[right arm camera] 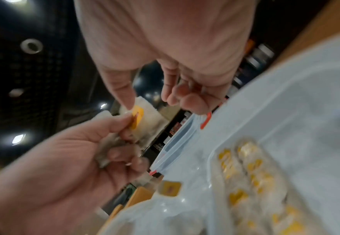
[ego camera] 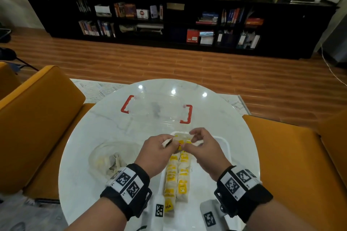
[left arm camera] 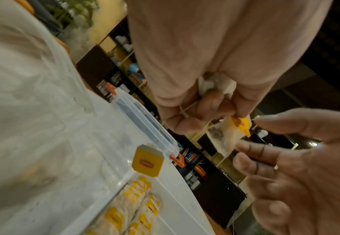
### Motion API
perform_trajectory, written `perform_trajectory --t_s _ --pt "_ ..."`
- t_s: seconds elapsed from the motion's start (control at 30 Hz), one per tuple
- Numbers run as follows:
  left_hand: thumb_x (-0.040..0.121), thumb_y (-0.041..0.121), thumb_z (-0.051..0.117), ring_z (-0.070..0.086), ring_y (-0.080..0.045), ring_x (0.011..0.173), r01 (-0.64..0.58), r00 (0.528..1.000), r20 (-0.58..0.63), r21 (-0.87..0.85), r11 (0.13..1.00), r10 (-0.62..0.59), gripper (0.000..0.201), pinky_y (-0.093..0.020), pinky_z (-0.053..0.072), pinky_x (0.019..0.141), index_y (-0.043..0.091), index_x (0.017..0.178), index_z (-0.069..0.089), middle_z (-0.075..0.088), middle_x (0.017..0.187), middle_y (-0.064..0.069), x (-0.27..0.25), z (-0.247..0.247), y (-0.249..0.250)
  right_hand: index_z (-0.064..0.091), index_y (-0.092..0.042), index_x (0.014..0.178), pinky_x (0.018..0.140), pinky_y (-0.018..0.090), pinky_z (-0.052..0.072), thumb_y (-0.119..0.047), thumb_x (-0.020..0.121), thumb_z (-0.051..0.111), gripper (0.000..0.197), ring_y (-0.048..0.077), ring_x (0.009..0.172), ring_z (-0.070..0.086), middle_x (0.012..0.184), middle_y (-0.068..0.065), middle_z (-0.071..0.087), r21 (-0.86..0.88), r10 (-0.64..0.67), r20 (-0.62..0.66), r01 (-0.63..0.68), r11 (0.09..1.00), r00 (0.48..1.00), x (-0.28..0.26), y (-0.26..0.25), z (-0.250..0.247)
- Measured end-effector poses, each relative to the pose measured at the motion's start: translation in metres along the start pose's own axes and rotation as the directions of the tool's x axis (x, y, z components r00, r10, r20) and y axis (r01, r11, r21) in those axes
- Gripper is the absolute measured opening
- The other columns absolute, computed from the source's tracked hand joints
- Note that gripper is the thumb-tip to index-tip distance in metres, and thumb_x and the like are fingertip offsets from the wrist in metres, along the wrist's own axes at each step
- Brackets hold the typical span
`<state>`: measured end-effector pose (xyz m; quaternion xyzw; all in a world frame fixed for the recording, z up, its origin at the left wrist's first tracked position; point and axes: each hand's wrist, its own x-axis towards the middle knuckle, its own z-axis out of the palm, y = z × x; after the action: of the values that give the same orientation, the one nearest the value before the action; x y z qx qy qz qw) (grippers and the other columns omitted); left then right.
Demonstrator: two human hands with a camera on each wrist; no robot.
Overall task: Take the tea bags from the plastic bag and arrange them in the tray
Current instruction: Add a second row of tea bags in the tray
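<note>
Both hands are raised over the far end of the white tray (ego camera: 226, 146). My left hand (ego camera: 169, 143) grips a small bunch of tea bags (left arm camera: 213, 85), with a string across its fingers. A yellow tag (left arm camera: 147, 162) hangs below it. My right hand (ego camera: 189, 140) pinches one tea bag (ego camera: 180, 138) from that bunch, thumb on its yellow tag (right arm camera: 137, 114). Two rows of tea bags (ego camera: 178, 174) lie along the tray. The crumpled clear plastic bag (ego camera: 112, 157) sits on the table, left of the tray, with some tea bags inside.
A clear lid with red handles (ego camera: 155, 110) lies on the round white marble table (ego camera: 84, 137), beyond the tray. Orange seats stand at the left (ego camera: 37, 118) and right (ego camera: 291, 155). A dark bookshelf (ego camera: 169, 20) lines the far wall.
</note>
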<state>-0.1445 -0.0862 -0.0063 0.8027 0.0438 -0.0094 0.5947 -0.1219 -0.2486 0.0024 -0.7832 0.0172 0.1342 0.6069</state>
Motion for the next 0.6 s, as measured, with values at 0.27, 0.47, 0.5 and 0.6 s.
perform_trajectory --t_s 0.27,0.47,0.5,0.6 --pt "0.090 0.019 0.067 0.055 0.001 0.057 0.021 0.995 0.100 0.044 0.999 -0.025 0.018 -0.019 0.042 0.061 0.025 0.074 0.072 0.063 0.060 0.015 -0.004 0.001 -0.015 0.065 -0.017 0.080 0.067 0.033 0.044 -0.025 0.083 0.069 0.009 0.012 0.064 0.054 0.071 0.000 0.063 -0.178 -0.055 0.221 0.096 0.979 0.974 0.004 0.020 -0.008" --pt "0.088 0.039 0.067 0.054 -0.009 0.058 0.169 0.971 0.126 0.250 0.953 -0.205 0.030 -0.030 0.048 0.066 0.013 0.075 0.071 0.057 0.058 0.008 -0.016 -0.001 -0.054 0.059 -0.017 0.082 0.063 0.026 0.047 -0.022 0.091 0.063 0.011 0.009 0.060 0.060 0.067 -0.002 0.065 -0.370 0.167 0.350 -0.028 0.929 0.922 -0.002 0.054 -0.003" --pt "0.089 0.040 0.065 0.052 -0.011 0.057 0.178 0.967 0.119 0.324 0.929 -0.226 0.036 -0.030 0.045 0.064 0.007 0.076 0.069 0.054 0.057 0.006 -0.018 -0.001 -0.060 0.058 -0.019 0.082 0.063 0.027 0.048 -0.021 0.090 0.062 0.010 0.009 0.060 0.061 0.068 -0.001 0.066 -0.415 0.202 0.350 -0.042 0.909 0.915 -0.004 0.061 -0.001" --pt "0.091 0.043 0.061 0.049 -0.014 0.059 0.184 0.956 0.126 0.443 0.878 -0.264 0.046 -0.029 0.040 0.060 0.000 0.075 0.062 0.053 0.060 -0.003 -0.024 -0.001 -0.075 0.054 -0.020 0.084 0.056 0.022 0.048 -0.019 0.091 0.059 0.008 0.007 0.052 0.058 0.067 -0.001 0.066 -0.532 0.308 0.347 -0.084 0.843 0.886 -0.007 0.079 0.004"
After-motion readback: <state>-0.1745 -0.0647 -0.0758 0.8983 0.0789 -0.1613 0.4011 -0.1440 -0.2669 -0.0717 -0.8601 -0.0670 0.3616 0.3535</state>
